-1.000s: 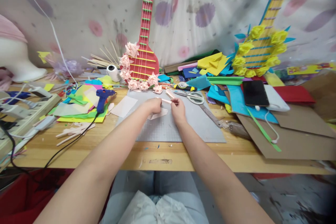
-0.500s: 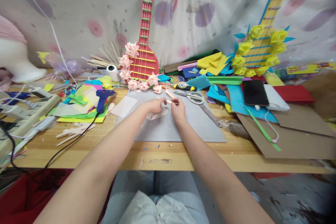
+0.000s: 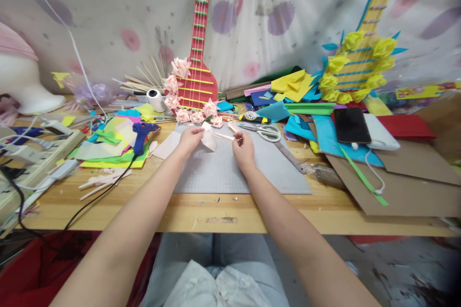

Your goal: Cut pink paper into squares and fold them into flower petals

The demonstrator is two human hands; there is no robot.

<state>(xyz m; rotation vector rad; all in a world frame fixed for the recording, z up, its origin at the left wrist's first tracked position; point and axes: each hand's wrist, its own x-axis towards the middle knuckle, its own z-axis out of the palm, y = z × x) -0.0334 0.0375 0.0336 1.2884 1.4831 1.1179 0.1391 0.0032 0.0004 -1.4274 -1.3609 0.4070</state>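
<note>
My left hand (image 3: 190, 140) pinches a piece of pale pink paper (image 3: 209, 139) by its left edge, held up over the grey cutting mat (image 3: 216, 177). Closed fingertips of my right hand (image 3: 244, 148) grip a narrow pale paper strip (image 3: 224, 136) that points left toward the paper; the two pieces look apart. Just beyond the right hand lies another small folded pale strip (image 3: 232, 127). Scissors with light handles (image 3: 268, 133) rest right of it, and a metal ruler (image 3: 288, 156) slants along the mat's right side. Under my left wrist is a flat pale sheet (image 3: 166, 146).
A blue glue gun (image 3: 142, 136) stands on coloured sheets at left, its black cord crossing the wooden table (image 3: 144, 216). Behind the mat stands a red paper guitar (image 3: 196, 86) with pink flowers. At right are a phone (image 3: 351, 125) and cardboard (image 3: 396, 192).
My left hand has moved left, away from the right hand, and now lifts the pale pink paper that lay on the mat. The right hand stays nearly in place with the strip.
</note>
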